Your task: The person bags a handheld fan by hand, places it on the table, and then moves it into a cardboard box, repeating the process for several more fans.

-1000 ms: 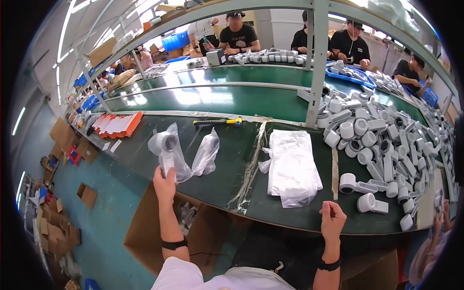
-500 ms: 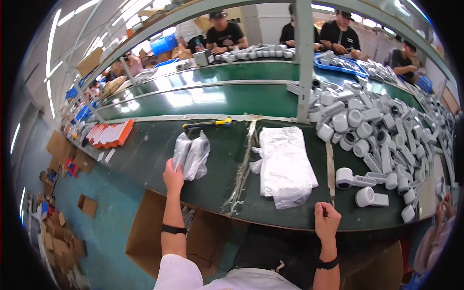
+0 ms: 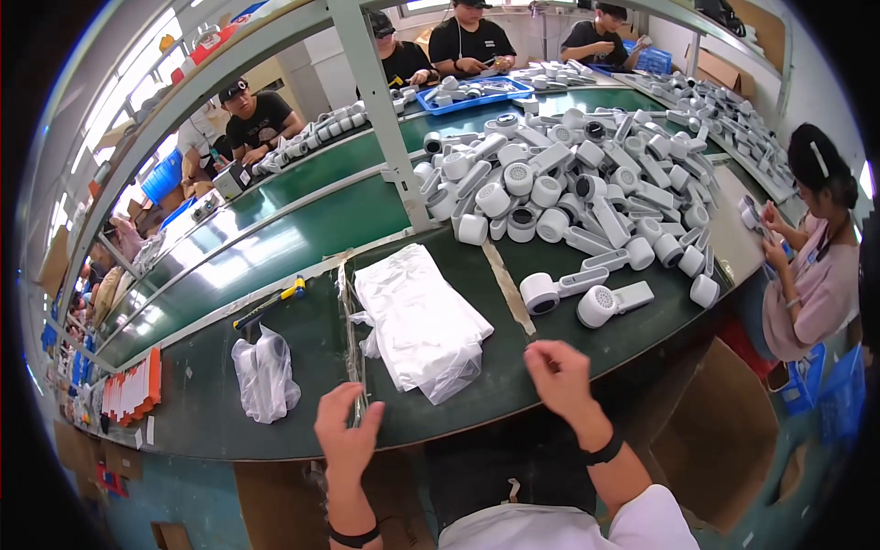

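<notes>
My left hand (image 3: 348, 429) hangs over the table's front edge, fingers and thumb apart and nothing in it. To its left lies a clear plastic bag (image 3: 266, 376) with pale elongated items inside. My right hand (image 3: 561, 378) is above the front edge, its fingers loosely bent with a gap to the thumb, holding nothing. Between the hands and beyond them lies a stack of clear plastic bags (image 3: 422, 316). Past my right hand, two grey-white handheld devices with round heads and flat handles, one with a grille (image 3: 598, 306) and one with a dark rim (image 3: 540, 293), lie apart from a large pile.
The pile of similar devices (image 3: 550, 188) covers the table's far right. A yellow-and-black tool (image 3: 270, 302) lies behind the bagged items; orange-and-white cards (image 3: 131, 385) lie far left. A frame post (image 3: 380, 119) rises beyond. A co-worker (image 3: 797, 275) stands at right; others work across the belt.
My left hand has let go of the bagged items and come right. My right hand has reached forward and its fingers have loosened. The view has swung to the right.
</notes>
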The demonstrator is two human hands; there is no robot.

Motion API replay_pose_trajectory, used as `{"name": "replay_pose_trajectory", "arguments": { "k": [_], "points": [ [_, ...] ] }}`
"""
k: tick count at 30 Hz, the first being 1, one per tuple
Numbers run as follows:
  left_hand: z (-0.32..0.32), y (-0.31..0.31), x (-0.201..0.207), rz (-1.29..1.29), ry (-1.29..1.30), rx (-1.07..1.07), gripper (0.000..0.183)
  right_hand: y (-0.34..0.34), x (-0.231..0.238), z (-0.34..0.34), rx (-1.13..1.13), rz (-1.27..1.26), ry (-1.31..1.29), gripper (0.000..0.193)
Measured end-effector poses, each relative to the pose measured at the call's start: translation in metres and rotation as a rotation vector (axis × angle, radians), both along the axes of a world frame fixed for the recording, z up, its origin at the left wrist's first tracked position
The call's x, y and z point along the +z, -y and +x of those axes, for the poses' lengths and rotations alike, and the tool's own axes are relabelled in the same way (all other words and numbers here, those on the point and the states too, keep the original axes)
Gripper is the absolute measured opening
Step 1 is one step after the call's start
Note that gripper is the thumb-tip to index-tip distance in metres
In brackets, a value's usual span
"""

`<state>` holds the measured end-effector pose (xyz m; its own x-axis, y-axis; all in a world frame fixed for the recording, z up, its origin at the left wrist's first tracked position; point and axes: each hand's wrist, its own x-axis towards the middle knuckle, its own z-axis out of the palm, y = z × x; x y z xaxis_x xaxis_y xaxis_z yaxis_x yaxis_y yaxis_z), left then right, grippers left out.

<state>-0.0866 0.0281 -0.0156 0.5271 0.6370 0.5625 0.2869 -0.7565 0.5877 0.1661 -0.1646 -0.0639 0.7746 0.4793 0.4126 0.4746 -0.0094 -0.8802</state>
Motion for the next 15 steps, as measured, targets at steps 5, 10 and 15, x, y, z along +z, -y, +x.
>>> {"name": "replay_pose_trajectory", "arguments": {
  "k": [5,10,15],
  "points": [
    [0.041,0.030,0.014,0.106,-0.128,-0.202,0.042,0.061,0.050,0.075,-0.413,-0.300,0.400,0.026],
    [0.085,0.033,0.011,0.276,-0.118,-0.183,0.035,0.109,0.014,0.132,-0.267,-0.710,0.528,0.050],
    [0.091,0.019,-0.001,0.194,-0.131,-0.190,0.015,0.100,0.030,0.127,-0.154,-0.925,0.518,0.059]
  ]
}}
